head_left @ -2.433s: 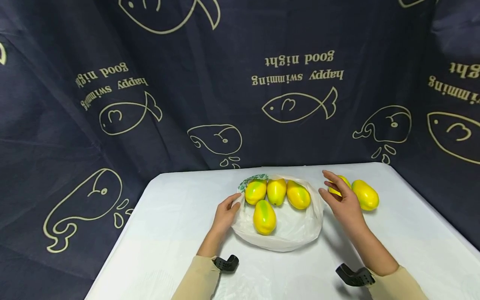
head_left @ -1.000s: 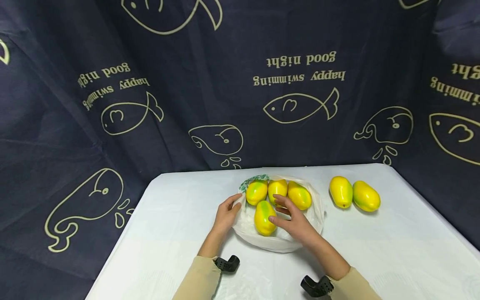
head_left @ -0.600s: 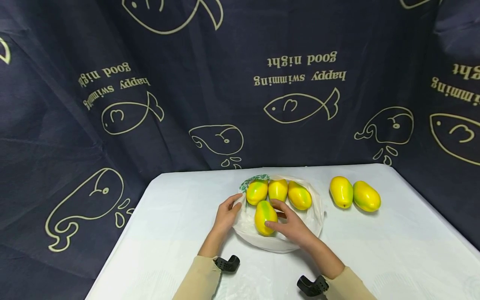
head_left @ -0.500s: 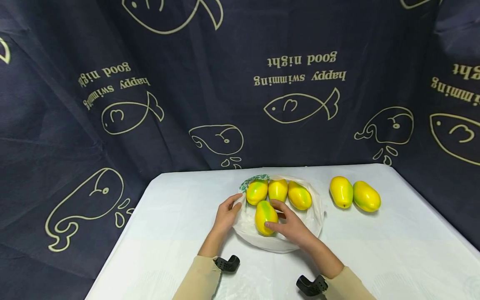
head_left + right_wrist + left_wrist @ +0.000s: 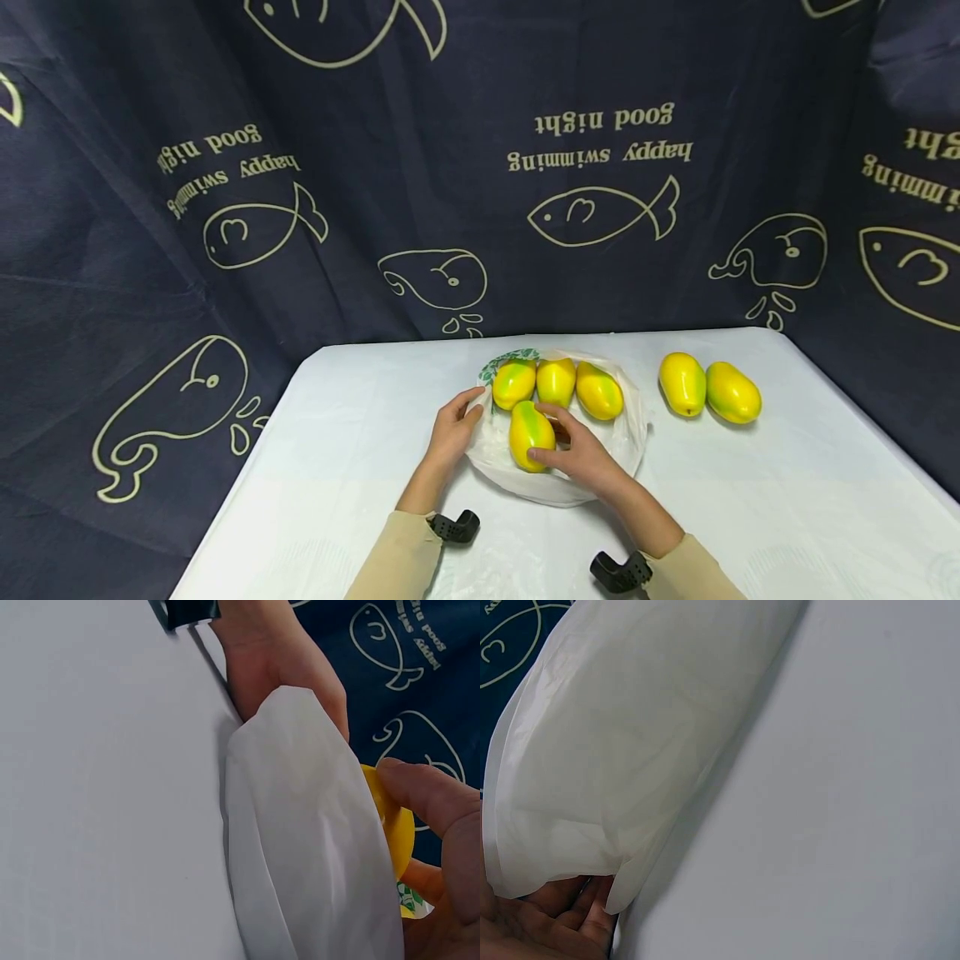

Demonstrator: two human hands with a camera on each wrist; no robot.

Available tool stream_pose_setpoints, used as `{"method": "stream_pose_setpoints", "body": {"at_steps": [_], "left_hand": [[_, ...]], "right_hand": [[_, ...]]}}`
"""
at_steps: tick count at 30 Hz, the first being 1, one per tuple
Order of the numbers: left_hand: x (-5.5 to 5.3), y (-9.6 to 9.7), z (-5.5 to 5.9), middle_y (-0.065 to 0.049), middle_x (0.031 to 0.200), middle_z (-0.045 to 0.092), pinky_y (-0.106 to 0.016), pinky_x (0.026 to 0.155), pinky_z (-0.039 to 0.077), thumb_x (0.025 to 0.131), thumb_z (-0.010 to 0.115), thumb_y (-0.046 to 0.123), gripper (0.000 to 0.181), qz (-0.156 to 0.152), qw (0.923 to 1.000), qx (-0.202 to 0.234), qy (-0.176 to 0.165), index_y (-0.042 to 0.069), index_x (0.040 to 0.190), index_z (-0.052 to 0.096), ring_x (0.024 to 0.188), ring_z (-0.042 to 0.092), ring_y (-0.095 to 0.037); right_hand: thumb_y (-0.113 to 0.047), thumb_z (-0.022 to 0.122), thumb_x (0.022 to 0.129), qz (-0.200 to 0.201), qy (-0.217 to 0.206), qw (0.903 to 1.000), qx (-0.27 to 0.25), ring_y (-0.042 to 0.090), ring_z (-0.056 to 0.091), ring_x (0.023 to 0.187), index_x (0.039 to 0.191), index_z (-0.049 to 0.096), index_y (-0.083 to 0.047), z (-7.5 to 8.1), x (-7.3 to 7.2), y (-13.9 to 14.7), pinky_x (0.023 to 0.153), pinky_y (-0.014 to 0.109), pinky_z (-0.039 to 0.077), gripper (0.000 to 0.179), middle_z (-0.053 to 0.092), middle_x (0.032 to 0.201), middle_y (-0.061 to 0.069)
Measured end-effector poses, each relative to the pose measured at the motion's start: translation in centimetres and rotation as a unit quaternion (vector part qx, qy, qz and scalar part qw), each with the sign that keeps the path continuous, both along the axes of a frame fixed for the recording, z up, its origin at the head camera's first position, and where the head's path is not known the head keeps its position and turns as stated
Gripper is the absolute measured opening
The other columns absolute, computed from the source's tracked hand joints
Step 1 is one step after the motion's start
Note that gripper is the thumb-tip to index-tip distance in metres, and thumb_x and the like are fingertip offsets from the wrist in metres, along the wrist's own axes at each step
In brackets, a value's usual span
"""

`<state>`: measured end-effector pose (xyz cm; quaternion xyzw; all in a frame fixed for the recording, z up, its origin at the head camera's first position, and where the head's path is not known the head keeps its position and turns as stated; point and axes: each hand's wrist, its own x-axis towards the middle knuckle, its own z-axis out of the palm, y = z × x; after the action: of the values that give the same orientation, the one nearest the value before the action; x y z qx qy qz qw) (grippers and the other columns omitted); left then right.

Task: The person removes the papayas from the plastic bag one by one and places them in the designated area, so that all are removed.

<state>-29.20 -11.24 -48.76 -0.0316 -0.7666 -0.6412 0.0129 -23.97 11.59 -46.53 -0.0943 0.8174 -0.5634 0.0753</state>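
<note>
A white plastic bag (image 5: 633, 425) with a green leaf print lies spread on the table, its mouth rolled open. Three yellow-green mangoes (image 5: 556, 382) form a row at its back, and a fourth mango (image 5: 529, 433) sits in front of them. My right hand (image 5: 581, 454) holds that front mango from the right, thumb and fingers on its side; the right wrist view shows the thumb (image 5: 427, 787) against yellow skin. My left hand (image 5: 452, 429) grips the bag's left rim. In the left wrist view, the bag's edge (image 5: 577, 855) hides part of the fingers (image 5: 596, 915).
Two more mangoes (image 5: 682, 384) lie side by side on the white table (image 5: 360, 450), to the right of the bag. Behind the table hangs a dark blue curtain (image 5: 450, 167) with fish and whale drawings.
My right hand has come left from beside the two outer mangoes and taken hold of the front mango in the bag. The left hand has stayed at the bag's rim.
</note>
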Motion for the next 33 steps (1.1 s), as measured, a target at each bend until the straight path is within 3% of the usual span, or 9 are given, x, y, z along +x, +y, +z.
{"method": "stream_pose_setpoints", "body": {"at_steps": [14, 23, 29, 33], "left_hand": [[-0.2, 0.0, -0.3, -0.012, 0.153, 0.049, -0.047, 0.125, 0.026, 0.101, 0.055, 0.014, 0.037, 0.0, 1.0, 0.0, -0.004, 0.013, 0.137, 0.06, 0.15, 0.035, -0.029], [-0.3, 0.0, -0.3, -0.011, 0.152, 0.05, -0.047, 0.125, 0.027, 0.101, 0.056, 0.014, 0.037, 0.0, 1.0, 0.005, 0.0, 0.013, 0.137, 0.061, 0.149, 0.036, -0.028], [-0.3, 0.1, -0.3, -0.012, 0.152, 0.05, -0.046, 0.125, 0.028, 0.1, 0.056, 0.013, 0.037, 0.004, 1.0, 0.003, 0.004, 0.012, 0.137, 0.061, 0.149, 0.037, -0.029], [-0.5, 0.0, -0.6, -0.013, 0.153, 0.049, -0.047, 0.125, 0.027, 0.101, 0.055, 0.014, 0.038, 0.005, 1.0, 0.0, -0.002, 0.01, 0.138, 0.059, 0.149, 0.036, -0.03]], "right_hand": [[-0.019, 0.076, 0.085, 0.003, -0.004, 0.9998, -0.018, 0.034, 0.049, 0.134, 0.147, 0.045, -0.023, -0.3, 0.0, 0.1, 0.108, 0.047, 0.046, 0.07, 0.048, 0.15, 0.017], [-0.018, 0.068, 0.092, 0.012, 0.006, 0.9985, -0.053, 0.035, 0.043, 0.14, 0.149, 0.039, -0.027, 0.6, 0.1, 1.0, 0.109, 0.043, 0.047, 0.065, 0.039, 0.155, 0.014], [-0.011, 0.065, 0.093, 0.0, 0.016, 0.9968, -0.078, 0.038, 0.035, 0.146, 0.152, 0.035, -0.025, 1.3, 0.2, 1.6, 0.118, 0.045, 0.037, 0.068, 0.031, 0.16, 0.016], [-0.007, 0.063, 0.092, -0.01, 0.0, 0.9927, -0.12, 0.034, 0.039, 0.141, 0.154, 0.032, -0.023, 1.7, 0.5, 2.0, 0.102, 0.03, 0.051, 0.071, 0.027, 0.161, 0.016]]}}
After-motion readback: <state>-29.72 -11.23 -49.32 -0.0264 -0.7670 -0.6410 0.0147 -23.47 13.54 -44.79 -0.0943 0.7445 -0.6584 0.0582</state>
